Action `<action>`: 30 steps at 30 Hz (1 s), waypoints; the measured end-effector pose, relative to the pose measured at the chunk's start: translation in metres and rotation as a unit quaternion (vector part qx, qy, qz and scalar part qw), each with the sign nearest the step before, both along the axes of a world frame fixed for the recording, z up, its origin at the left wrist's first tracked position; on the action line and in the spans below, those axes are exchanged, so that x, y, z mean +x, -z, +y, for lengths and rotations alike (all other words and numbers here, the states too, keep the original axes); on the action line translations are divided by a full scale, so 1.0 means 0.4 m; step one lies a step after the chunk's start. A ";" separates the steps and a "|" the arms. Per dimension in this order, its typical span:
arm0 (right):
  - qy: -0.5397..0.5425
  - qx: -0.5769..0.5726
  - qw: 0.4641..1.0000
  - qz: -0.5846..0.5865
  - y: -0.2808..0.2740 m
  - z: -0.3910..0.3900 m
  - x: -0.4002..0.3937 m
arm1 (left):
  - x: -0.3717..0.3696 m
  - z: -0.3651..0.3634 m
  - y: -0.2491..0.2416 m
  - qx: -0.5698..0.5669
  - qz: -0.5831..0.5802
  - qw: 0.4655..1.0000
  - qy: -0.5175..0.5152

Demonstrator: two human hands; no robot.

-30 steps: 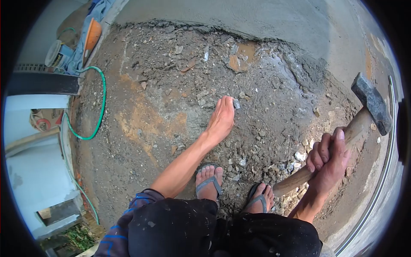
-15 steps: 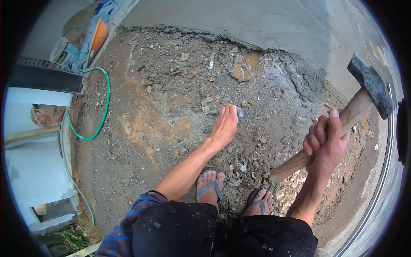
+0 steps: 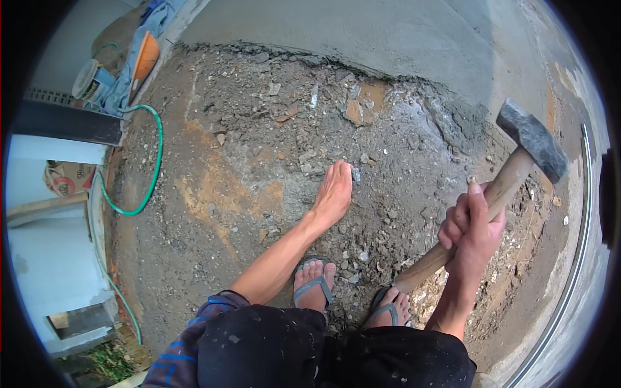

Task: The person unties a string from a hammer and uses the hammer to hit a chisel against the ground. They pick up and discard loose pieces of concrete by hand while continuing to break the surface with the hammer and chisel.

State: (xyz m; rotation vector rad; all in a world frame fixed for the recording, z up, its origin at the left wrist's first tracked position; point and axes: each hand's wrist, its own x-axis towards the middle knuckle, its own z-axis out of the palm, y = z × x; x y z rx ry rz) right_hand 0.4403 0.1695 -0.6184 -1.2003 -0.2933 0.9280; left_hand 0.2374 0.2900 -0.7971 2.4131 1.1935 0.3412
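Observation:
My right hand (image 3: pixel 475 229) is wrapped around the wooden handle of a hammer (image 3: pixel 511 174), its heavy grey metal head raised toward the upper right. The handle's lower end overlaps my right foot in this view. Down near the rubble ground (image 3: pixel 259 149), my left hand (image 3: pixel 333 191) has its fingers curled in; what they hold, if anything, I cannot tell. A small grey-blue piece (image 3: pixel 356 174) shows right beside those fingertips. My sandalled feet (image 3: pixel 314 284) are on the loose dirt and stones below the hands.
Smooth wet-looking concrete (image 3: pixel 362 32) borders the rubble at the top. A green hose (image 3: pixel 160 155) curves along the left, below an orange tool (image 3: pixel 145 58) and a white bucket (image 3: pixel 87 77). A muddy puddle (image 3: pixel 373 94) and broken tile lie ahead. A metal rail (image 3: pixel 577 258) runs down the right.
The hammer and my right hand have come down and to the left. My left hand stays at about the same spot on the ground, with the whole view shifted slightly.

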 end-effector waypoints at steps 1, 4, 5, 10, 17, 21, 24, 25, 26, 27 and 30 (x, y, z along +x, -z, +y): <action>0.026 0.053 0.998 -0.007 -0.009 0.018 0.004 | -0.003 0.003 -0.003 0.000 0.000 1.000 -0.004; 0.072 0.074 0.995 -0.004 0.091 0.023 -0.059 | -0.001 0.004 -0.003 0.000 0.005 1.000 0.007; 0.020 -0.002 1.000 -0.008 0.182 0.007 -0.128 | -0.005 0.003 0.006 0.019 -0.001 1.000 0.013; -0.196 -0.262 0.939 0.109 0.376 -0.081 -0.214 | -0.009 0.019 0.017 0.106 0.033 0.993 0.030; -0.060 -0.098 0.988 0.108 0.257 -0.065 -0.159 | -0.034 0.009 0.037 0.080 -0.006 0.996 0.033; -0.120 -0.157 0.980 0.014 0.379 -0.079 -0.243 | -0.035 0.004 0.025 0.085 0.017 0.995 0.045; -0.191 -0.205 0.956 0.083 0.370 -0.085 -0.241 | -0.061 0.011 0.023 0.095 0.014 0.994 0.057; -0.174 -0.198 0.959 0.104 0.352 -0.103 -0.230 | -0.077 -0.003 0.021 0.092 -0.002 0.994 0.063; -0.155 -0.182 0.964 0.118 0.344 -0.100 -0.208 | -0.074 0.010 0.006 0.101 -0.024 0.992 0.070; -0.147 -0.187 0.964 0.116 0.352 -0.110 -0.191 | -0.080 0.006 -0.013 0.106 -0.027 0.991 0.072; -0.159 -0.207 0.957 0.127 0.331 -0.130 -0.142 | -0.125 -0.035 -0.091 0.027 -0.101 0.995 0.001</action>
